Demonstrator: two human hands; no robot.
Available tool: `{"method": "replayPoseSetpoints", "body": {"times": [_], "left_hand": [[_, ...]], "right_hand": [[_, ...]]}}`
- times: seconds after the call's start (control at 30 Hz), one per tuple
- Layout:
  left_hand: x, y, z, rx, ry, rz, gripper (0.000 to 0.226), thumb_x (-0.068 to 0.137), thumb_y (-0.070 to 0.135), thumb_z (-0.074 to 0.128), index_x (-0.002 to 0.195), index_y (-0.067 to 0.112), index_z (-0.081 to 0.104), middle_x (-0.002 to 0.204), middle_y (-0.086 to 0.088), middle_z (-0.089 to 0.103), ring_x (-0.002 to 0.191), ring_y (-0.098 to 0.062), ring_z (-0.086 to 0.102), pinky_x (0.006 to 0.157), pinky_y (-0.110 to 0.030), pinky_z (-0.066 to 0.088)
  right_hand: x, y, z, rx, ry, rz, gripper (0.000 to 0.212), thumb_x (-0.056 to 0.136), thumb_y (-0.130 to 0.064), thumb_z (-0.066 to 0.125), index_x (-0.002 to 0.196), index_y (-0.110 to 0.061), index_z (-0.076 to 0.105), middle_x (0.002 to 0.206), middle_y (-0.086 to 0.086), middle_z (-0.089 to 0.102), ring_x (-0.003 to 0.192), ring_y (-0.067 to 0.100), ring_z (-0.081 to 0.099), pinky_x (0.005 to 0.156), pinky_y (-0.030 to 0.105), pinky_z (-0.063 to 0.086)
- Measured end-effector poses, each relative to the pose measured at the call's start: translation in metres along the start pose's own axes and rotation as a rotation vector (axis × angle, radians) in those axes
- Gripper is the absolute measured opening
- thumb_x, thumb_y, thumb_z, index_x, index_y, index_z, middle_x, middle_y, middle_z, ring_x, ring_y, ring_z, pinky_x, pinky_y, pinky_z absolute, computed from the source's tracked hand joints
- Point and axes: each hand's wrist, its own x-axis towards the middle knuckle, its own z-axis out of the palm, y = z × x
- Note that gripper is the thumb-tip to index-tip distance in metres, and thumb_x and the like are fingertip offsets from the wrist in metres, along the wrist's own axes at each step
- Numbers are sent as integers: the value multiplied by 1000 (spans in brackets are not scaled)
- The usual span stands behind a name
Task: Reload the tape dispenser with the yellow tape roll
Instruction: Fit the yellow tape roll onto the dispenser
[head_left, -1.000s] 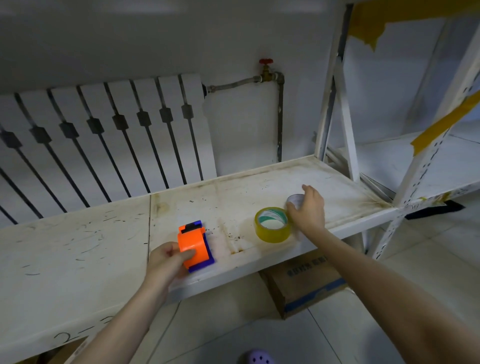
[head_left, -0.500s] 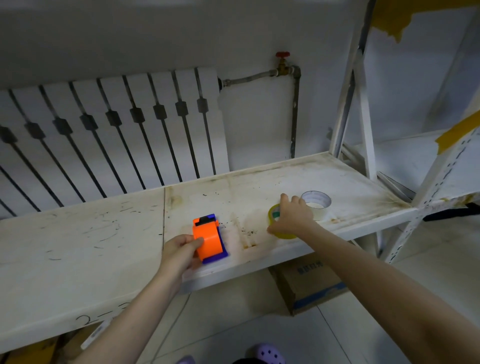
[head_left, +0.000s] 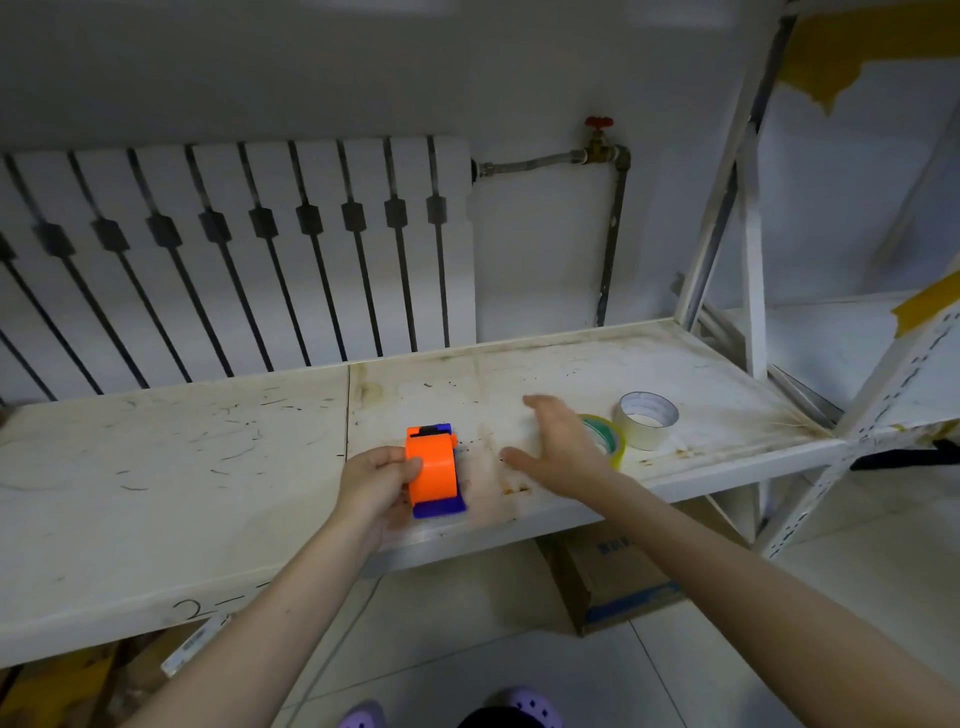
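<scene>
Holding the tape dispenser (head_left: 434, 467) near the shelf's (head_left: 701, 364) front edge, left hand (head_left: 376, 480) grip wraps its side. Right hand (head_left: 563, 444) has come off the yellow tape roll (head_left: 613, 441); grip now spread, empty, hovering between roll and dispenser. Roll lies flat beside the white roll (head_left: 647, 418), so loading not started. Shelf behind is bare; front lip close.
</scene>
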Motion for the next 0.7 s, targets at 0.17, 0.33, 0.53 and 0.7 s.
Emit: {"method": "replayPoseSetpoints", "body": {"times": [0.17,0.33,0.53,0.7], "left_hand": [[-8,14,-5,-176,-11,-10,8,86,-1,59,91,4,62,70,-5,65,70,-20,54,65,-30,44],[-14,24,-17,-207,-48,57,17,87,0,59,103,3,59,81,-6,60,71,-18,55,64,-26,45],[-10,15,-21,-145,-34,65,12,86,3,62,97,8,63,82,-1,62,76,-17,56,71,-29,46],[-4,11,-24,-131,-3,99,10,85,2,62,84,12,64,79,-1,63,74,-14,57,70,-28,47]], "right_hand": [[-22,-41,5,125,-157,-60,88,74,-40,76,143,-14,28,149,8,37,135,23,36,109,39,36],[-17,-35,11,213,-142,72,96,70,-41,79,145,-19,22,152,4,32,138,20,32,105,42,44],[0,-5,0,259,5,112,91,73,-44,75,145,-17,25,153,5,30,138,25,34,108,43,38],[31,42,-21,-415,-121,260,102,62,-53,77,138,-9,26,136,18,39,127,36,37,100,45,39]]}}
